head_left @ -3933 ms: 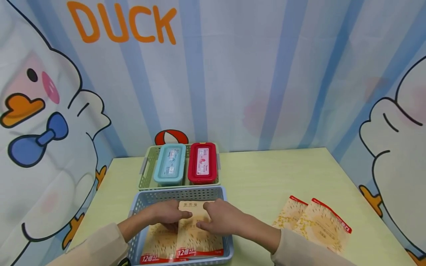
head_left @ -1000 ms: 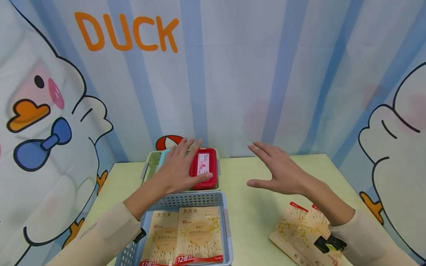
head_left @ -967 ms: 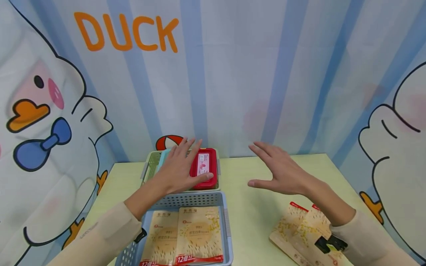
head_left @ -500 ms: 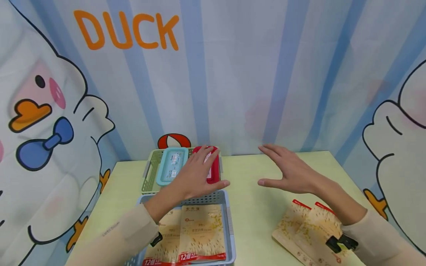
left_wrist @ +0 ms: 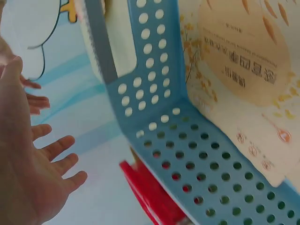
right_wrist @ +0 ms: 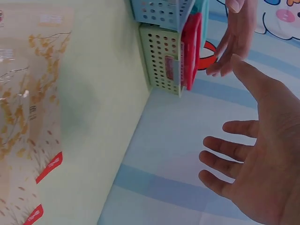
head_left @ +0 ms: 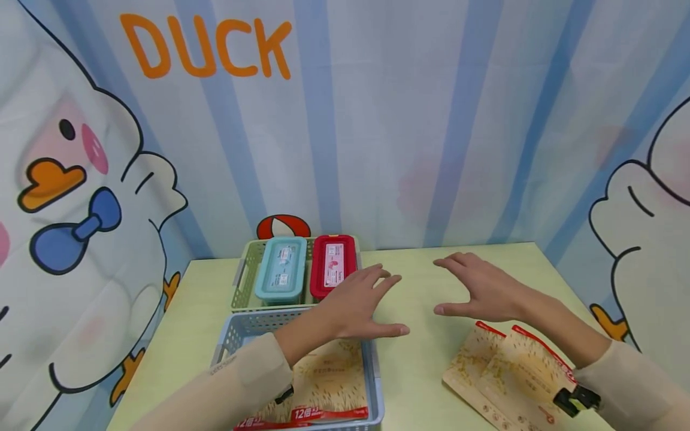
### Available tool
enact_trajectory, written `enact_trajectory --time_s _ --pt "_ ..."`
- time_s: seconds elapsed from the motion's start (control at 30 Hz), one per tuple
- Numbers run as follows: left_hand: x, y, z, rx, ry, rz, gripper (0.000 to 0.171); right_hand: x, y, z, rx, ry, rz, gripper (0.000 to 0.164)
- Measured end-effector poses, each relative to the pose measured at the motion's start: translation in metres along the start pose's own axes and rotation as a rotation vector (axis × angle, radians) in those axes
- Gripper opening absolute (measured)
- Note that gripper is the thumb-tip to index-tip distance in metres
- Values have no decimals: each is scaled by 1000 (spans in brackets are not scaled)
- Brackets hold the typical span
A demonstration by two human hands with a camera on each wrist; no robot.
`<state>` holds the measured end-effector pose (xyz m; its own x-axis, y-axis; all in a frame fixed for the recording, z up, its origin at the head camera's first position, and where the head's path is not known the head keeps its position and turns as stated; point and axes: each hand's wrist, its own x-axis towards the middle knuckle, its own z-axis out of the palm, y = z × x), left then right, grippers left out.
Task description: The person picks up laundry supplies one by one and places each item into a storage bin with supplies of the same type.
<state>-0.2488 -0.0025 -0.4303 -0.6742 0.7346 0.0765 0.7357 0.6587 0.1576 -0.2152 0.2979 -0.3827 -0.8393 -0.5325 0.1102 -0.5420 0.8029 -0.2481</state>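
My left hand (head_left: 358,305) hovers over the right side of the blue basket (head_left: 375,383), fingers spread and nothing in them. Facing it, my right hand (head_left: 485,293) hangs in the air above the table, also with loose, spread fingers and no object. Inside the blue basket lie beige flat packets (head_left: 331,377) with red ends, partly hidden by my left sleeve. Two more beige packets, the front one (head_left: 525,377) overlapping the other (head_left: 474,353), lie on the table below my right forearm. In the left wrist view a packet (left_wrist: 243,70) rests against the basket's perforated wall.
Behind the blue basket stands a green basket (head_left: 245,281) holding a light-blue lidded box (head_left: 281,269) and a red lidded box (head_left: 333,263). The pale yellow table (head_left: 409,371) ends at a striped cloth backdrop (head_left: 377,120) with duck drawings.
Earlier both hands touched packets inside the blue basket, then they rose apart. Over the last second, my left hand has moved right and lower, uncovering the two boxes; my right hand has drifted slightly right.
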Motion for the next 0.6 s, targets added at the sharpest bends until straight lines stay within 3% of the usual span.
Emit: enact_trajectory --time_s 0.2,0.37,0.6 --pt "10 16 11 109 -73 110 97 -6 2 12 -28 -63 -9 79" --pt "17 27 18 181 -136 183 91 -10 2 22 -26 -140 -45 61" --pt "28 49 33 223 -195 304 75 -23 6 40 78 -290 -31 35"
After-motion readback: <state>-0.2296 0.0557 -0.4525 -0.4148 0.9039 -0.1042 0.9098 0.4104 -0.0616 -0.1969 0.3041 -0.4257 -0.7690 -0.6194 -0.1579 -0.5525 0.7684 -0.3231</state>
